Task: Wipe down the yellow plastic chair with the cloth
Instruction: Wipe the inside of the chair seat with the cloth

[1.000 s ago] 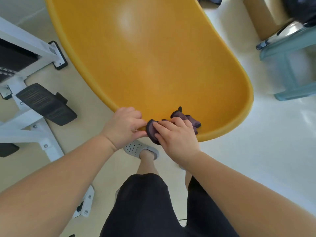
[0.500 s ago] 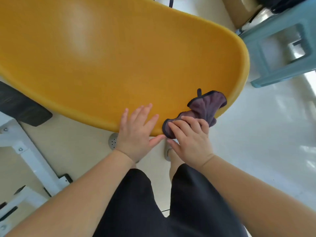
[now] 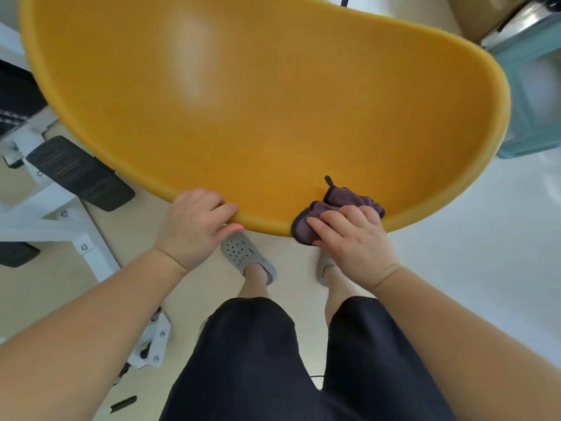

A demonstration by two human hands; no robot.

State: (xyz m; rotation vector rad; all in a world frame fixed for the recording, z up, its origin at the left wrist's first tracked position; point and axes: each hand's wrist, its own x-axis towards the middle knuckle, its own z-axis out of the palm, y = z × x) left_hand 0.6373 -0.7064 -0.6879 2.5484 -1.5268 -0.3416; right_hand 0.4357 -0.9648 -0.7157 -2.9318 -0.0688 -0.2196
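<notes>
The yellow plastic chair (image 3: 273,117) fills the upper part of the head view, its shell lying open toward me. My left hand (image 3: 194,226) grips the chair's near rim, fingers curled over the top and thumb under the edge. A little to the right along the same rim, my right hand (image 3: 352,238) holds a bunched dark purple cloth (image 3: 343,199) against the edge. The cloth wraps over the rim, part of it inside the shell, and my fingers cover its near half.
A white exercise machine with black pedals (image 3: 79,174) stands on the floor at the left, close to the chair. A teal stool (image 3: 534,101) sits at the right. My feet in grey clogs (image 3: 243,253) stand just below the chair's rim.
My left hand went from spread fingers on the rim to a grip around it. The cloth bunched up tighter under my right hand, and the two hands are further apart.
</notes>
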